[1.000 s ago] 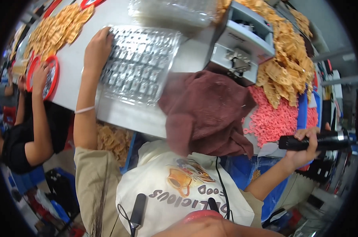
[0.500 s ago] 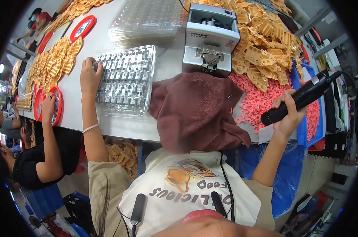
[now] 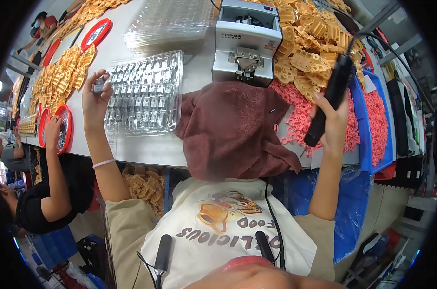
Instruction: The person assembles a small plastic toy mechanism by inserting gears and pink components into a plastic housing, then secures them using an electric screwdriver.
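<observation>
My left hand (image 3: 96, 103) is raised at the left edge of a clear plastic tray (image 3: 179, 91) holding rows of small metal-and-white parts. Its fingers are curled around a small grey part (image 3: 99, 86), partly hidden by them. At the right, my right hand (image 3: 335, 126) is wrapped around a black electric screwdriver (image 3: 330, 98), whose cord leads up to the right. The driver's thin bit points down over the table, beside a pile of pink ring-shaped pieces (image 3: 295, 127). Between my hands a crumpled maroon cloth (image 3: 233, 130) hangs over the table's front edge.
A grey-white machine (image 3: 247, 45) stands behind the cloth. Orange plastic pieces (image 3: 307, 53) are heaped at the right back, with a blue bin (image 3: 365, 120) alongside. Clear trays (image 3: 168, 24) are stacked at the back. To the left, another person's hand (image 3: 52, 131) is at a red-rimmed dish (image 3: 69, 137).
My left hand has moved away from the tray's edge, turning so the small grey part shows. The screwdriver in my right hand has swung from slanted to more upright, and the view has shifted slightly.
</observation>
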The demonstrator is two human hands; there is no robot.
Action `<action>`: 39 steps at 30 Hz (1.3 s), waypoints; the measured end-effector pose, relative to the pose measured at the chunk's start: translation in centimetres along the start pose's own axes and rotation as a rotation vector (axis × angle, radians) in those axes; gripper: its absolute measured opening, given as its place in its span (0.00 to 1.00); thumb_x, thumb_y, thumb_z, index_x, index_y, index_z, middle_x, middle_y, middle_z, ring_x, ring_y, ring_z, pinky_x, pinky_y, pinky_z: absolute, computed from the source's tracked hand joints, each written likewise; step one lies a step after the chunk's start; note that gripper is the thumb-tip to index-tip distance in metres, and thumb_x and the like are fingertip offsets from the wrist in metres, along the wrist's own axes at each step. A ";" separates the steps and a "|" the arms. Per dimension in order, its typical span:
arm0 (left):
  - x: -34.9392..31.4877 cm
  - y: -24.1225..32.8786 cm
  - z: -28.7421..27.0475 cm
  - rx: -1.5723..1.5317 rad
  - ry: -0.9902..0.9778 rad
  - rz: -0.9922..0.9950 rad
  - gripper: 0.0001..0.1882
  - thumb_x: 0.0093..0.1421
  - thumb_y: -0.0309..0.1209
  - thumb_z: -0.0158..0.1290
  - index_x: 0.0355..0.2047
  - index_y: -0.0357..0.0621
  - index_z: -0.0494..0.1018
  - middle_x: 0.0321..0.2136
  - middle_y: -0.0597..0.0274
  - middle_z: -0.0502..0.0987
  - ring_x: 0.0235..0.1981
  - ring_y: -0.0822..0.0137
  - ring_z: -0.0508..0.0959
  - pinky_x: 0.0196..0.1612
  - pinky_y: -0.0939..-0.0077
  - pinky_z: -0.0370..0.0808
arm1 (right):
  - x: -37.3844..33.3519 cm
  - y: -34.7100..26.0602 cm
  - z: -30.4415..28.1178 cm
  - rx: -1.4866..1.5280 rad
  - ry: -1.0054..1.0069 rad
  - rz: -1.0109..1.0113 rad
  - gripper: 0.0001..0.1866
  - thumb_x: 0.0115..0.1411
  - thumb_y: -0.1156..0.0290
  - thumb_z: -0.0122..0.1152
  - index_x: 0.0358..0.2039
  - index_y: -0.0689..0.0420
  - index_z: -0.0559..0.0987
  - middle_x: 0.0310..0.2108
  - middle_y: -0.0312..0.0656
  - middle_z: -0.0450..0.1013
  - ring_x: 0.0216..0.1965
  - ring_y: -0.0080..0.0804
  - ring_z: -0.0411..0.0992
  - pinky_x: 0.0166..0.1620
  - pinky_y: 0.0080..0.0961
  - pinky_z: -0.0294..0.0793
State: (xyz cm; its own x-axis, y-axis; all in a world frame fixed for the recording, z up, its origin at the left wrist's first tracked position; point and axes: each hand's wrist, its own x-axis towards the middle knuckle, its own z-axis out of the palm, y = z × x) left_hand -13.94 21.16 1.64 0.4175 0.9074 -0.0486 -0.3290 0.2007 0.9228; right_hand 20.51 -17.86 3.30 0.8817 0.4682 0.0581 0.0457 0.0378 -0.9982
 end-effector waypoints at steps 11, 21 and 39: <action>-6.0 -1.9 7.8 0.246 -0.402 -0.184 0.09 0.66 0.34 0.46 0.35 0.42 0.70 0.25 0.72 0.64 0.17 0.83 0.62 0.18 0.88 0.54 | 4.6 5.9 3.9 -0.607 -0.206 -0.625 0.42 0.56 0.79 0.61 0.68 0.52 0.50 0.44 0.47 0.69 0.35 0.29 0.74 0.40 0.26 0.78; -10.4 -3.2 13.5 0.260 -0.518 -0.243 0.13 0.58 0.26 0.44 0.43 0.35 0.69 0.31 0.67 0.68 0.25 0.78 0.66 0.26 0.84 0.61 | 18.0 0.2 -1.9 -0.834 -0.055 -0.623 0.16 0.59 0.69 0.62 0.48 0.55 0.79 0.34 0.44 0.79 0.31 0.29 0.77 0.31 0.28 0.75; -14.0 -8.8 18.6 0.989 -0.582 0.473 0.21 0.53 0.15 0.48 0.49 0.41 0.70 0.40 0.53 0.72 0.38 0.52 0.76 0.42 0.64 0.73 | 14.9 -5.9 -8.7 -0.149 0.067 -0.369 0.25 0.60 0.72 0.64 0.55 0.70 0.69 0.50 0.50 0.72 0.52 0.36 0.73 0.54 0.32 0.73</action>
State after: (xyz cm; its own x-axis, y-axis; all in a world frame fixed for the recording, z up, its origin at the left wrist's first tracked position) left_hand -1.15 -0.19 1.30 0.8289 0.4649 0.3112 0.1246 -0.6957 0.7075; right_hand 37.44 -18.81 9.92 0.8218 0.3888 0.4166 0.4278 0.0619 -0.9017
